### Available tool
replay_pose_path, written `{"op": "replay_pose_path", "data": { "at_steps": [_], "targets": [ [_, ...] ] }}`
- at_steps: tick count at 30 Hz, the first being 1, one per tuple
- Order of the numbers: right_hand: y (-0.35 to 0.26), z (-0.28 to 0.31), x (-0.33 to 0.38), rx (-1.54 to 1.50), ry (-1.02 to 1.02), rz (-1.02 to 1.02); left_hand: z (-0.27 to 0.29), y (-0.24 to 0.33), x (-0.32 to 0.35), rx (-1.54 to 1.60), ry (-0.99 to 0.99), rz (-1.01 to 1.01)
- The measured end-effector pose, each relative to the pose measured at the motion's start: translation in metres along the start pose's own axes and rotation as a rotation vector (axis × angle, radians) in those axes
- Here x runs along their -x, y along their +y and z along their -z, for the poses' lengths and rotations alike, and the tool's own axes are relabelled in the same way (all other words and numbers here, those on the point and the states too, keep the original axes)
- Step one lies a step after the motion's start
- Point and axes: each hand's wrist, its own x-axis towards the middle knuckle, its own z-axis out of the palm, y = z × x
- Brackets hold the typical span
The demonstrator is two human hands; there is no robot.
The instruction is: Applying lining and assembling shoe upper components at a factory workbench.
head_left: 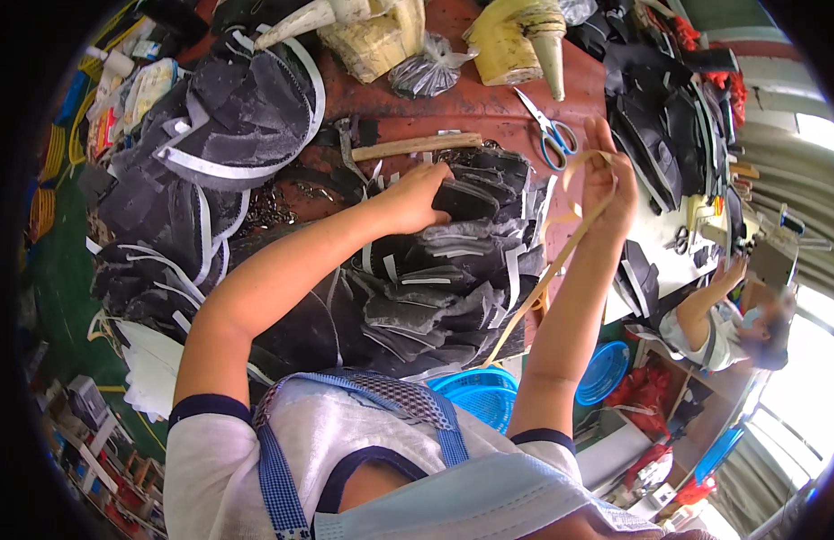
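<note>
My left hand (pixel 415 200) reaches over a large pile of dark padded pieces (pixel 417 301). Its thumb and fingers close on the edge of a black padded piece (pixel 466 200) at the pile's far side. Raised at the right, my right hand (pixel 612 184) holds a long tan strip (pixel 561 256). The strip loops by the fingers and trails down toward my body. Just beyond that hand lie scissors (pixel 554 139) with blue-and-white handles, on the red-brown table (pixel 489 112). A hammer (pixel 417 146) with a wooden handle rests behind the pile.
More dark pieces with white edging (pixel 237 117) heap up at the left. Yellowed block-like forms (pixel 376 40) and a plastic bag of small parts (pixel 428 70) stand at the back. Blue baskets (pixel 480 396) are below the table's near edge. Another person (pixel 718 319) works at the right.
</note>
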Motion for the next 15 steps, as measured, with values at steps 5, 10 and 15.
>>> {"op": "replay_pose_path", "data": {
  "at_steps": [5, 10, 15],
  "targets": [
    [-0.009, -0.058, 0.038, 0.756, -0.220, -0.345, -0.004, 0.005, 0.017, 0.170, 0.061, 0.014],
    [0.035, -0.079, 0.070, 1.183, -0.701, -0.268, -0.005, 0.006, 0.019, 0.178, 0.091, 0.040],
    [0.050, -0.070, 0.070, 1.311, -0.670, -0.030, -0.002, 0.014, 0.025, 0.217, 0.138, -0.019]
  ]
}}
